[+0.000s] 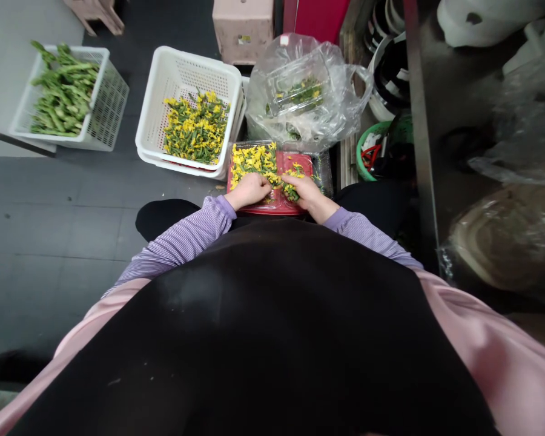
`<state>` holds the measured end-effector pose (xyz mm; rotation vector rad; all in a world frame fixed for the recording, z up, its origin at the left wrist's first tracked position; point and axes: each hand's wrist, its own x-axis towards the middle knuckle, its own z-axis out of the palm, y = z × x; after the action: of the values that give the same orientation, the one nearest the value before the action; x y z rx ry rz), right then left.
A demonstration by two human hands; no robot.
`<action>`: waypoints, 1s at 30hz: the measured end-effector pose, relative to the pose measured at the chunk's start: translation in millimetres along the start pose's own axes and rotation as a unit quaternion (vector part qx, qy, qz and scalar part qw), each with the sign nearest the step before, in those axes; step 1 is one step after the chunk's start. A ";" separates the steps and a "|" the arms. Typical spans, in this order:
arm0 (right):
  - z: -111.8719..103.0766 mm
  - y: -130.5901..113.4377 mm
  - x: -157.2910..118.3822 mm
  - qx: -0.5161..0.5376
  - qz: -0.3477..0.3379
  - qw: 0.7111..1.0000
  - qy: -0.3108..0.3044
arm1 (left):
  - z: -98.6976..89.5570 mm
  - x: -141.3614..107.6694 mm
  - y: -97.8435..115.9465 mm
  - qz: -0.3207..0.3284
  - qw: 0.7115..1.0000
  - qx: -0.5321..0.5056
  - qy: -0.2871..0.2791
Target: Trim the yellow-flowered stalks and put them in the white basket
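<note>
A red surface [295, 210] in front of my body bears a clear plastic box filled with yellow flowers and green stems [254, 158]. My left hand [251, 190] is at the front of this box, its fingers curled together; what they hold, if anything, is too small to make out. Just to the right, my right hand [307, 192] is closed around a small bunch of yellow-flowered stems [290, 192]. Both hands are close together, with a narrow space between them. More loose flowers lie on the red surface behind my right hand.
A white basket [151, 124] of yellow flowers stands left of the box. Farther left is a basket [100, 91] of thick green stems. Behind the box lies a clear plastic bag [340, 115] with packed flowers. A green basket [364, 169] and a metal table edge [424, 139] are at the right.
</note>
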<state>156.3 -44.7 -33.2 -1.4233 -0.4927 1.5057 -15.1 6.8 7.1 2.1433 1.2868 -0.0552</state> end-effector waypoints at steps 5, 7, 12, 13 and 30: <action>-7.6 -6.3 0.6 0.052 0.084 0.995 -0.004 | 9.9 3.2 -3.3 -0.041 0.975 0.216 -0.018; -7.6 -4.4 1.2 0.056 0.093 0.994 0.003 | 18.4 7.3 -1.2 -0.022 0.969 0.239 -0.050; -7.4 8.3 1.6 0.035 0.072 0.997 -0.008 | 28.2 16.5 -0.9 -0.038 0.980 0.191 -0.028; -8.1 10.7 1.7 0.026 0.059 0.998 -0.009 | 26.4 16.8 -3.2 -0.055 0.985 0.163 -0.005; 2.7 -10.7 -12.8 -0.168 -0.056 0.980 -0.093 | -7.0 -15.3 6.7 -0.010 0.995 -0.098 0.017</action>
<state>155.8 -49.7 -17.1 -1.4864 -0.9651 1.5207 -19.5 -3.6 21.2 1.9719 1.2766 0.0960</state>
